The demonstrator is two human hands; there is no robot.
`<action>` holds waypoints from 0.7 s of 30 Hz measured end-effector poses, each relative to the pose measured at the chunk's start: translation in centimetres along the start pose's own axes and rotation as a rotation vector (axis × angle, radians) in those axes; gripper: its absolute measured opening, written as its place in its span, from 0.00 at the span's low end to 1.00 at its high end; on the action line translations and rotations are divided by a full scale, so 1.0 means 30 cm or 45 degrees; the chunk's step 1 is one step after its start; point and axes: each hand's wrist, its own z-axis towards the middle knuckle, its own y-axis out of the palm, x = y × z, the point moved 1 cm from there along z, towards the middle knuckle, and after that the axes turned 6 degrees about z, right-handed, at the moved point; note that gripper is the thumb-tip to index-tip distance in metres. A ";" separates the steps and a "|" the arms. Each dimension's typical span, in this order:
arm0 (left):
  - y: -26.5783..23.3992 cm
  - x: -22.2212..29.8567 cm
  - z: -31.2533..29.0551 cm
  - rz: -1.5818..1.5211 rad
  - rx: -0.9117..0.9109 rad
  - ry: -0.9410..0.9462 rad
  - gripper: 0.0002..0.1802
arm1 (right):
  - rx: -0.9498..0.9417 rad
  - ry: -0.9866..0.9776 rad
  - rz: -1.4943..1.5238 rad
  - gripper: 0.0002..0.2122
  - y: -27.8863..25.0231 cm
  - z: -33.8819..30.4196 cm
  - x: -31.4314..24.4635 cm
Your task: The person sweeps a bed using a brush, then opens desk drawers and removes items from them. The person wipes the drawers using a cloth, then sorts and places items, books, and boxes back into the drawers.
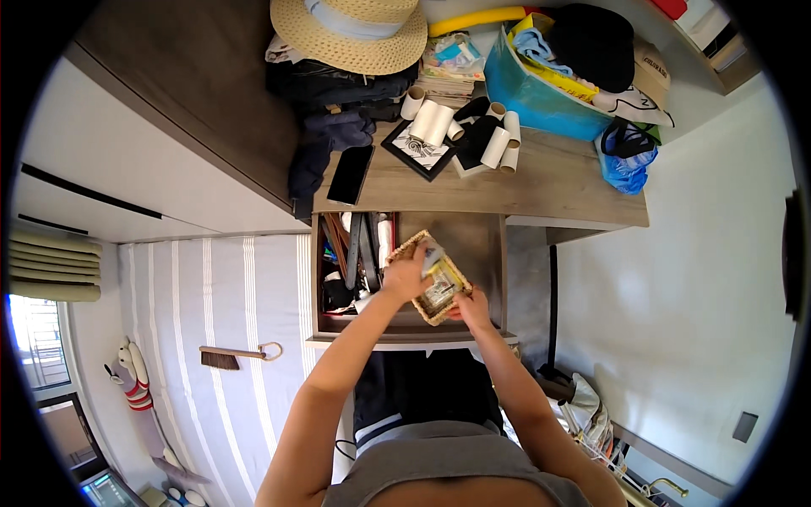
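A small rectangular woven basket (436,320) is held tilted over the pulled-out drawer (481,245). My left hand (407,275) lies across its left rim, with the fingers reaching inside near a pale, translucent item (432,255). My right hand (473,309) grips the basket's lower right side. Inside the basket lies a yellow-edged packet (445,283); its details are too small to read. Left of the basket, a drawer compartment holds rolled dark belts (363,253), a white roll (385,241) and other small things.
On the desktop (557,182) above the drawer are a black phone (350,176), a framed picture (420,158), several cardboard tubes (496,148) and a blue bin (541,106). A straw hat (355,42) tops folded clothes. A brush (221,358) lies on the striped bedspread (186,296) at left.
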 end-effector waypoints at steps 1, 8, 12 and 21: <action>0.033 0.026 -0.016 0.178 0.114 0.066 0.48 | 0.001 0.052 0.121 0.16 0.014 0.003 0.017; 0.195 0.017 -0.048 0.178 -0.263 0.146 0.43 | 0.094 0.218 0.137 0.15 0.021 0.034 0.129; 0.213 0.023 -0.053 0.121 0.417 0.022 0.41 | 0.134 0.352 0.567 0.18 -0.052 0.093 0.216; 0.421 -0.097 0.012 -1.061 0.124 -0.586 0.27 | 0.048 0.413 0.560 0.14 0.028 0.230 0.189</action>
